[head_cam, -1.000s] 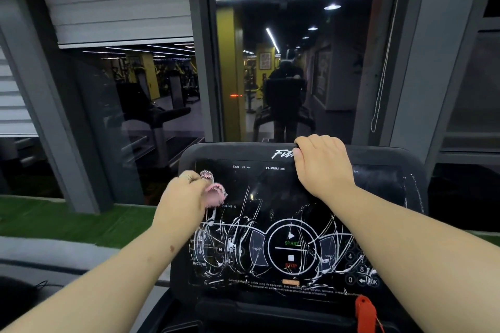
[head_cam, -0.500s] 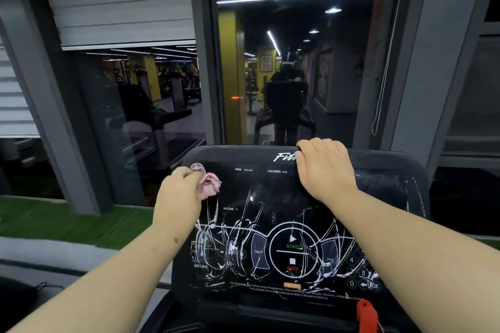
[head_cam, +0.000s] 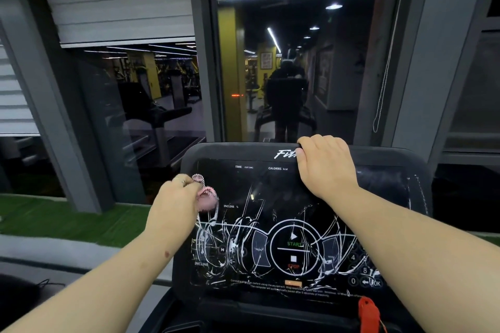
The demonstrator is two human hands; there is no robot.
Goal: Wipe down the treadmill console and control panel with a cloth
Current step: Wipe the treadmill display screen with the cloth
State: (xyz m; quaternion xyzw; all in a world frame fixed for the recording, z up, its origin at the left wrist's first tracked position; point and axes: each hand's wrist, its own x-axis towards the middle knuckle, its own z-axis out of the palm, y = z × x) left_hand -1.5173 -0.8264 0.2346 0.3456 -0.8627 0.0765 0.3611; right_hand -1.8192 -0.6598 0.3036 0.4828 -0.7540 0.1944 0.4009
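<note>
We hold the pink cloth [head_cam: 207, 196] bunched in our left hand [head_cam: 176, 205], fingers [head_cam: 180, 179] closed around it, at the left edge of the treadmill console [head_cam: 270, 154]. Our right hand [head_cam: 326, 164] grips the console's top rim, fingers curled over it. Just below and right of the cloth-holding fingers sit the incline controls and the START and STOP buttons [head_cam: 293, 251] on the control panel [head_cam: 270, 197]. The panel is streaked white. We risk pressing START as we wipe downward, and the small wad may only smear the streaks. The red safety clip [head_cam: 368, 311] hangs well below our right hand's fingers.
</note>
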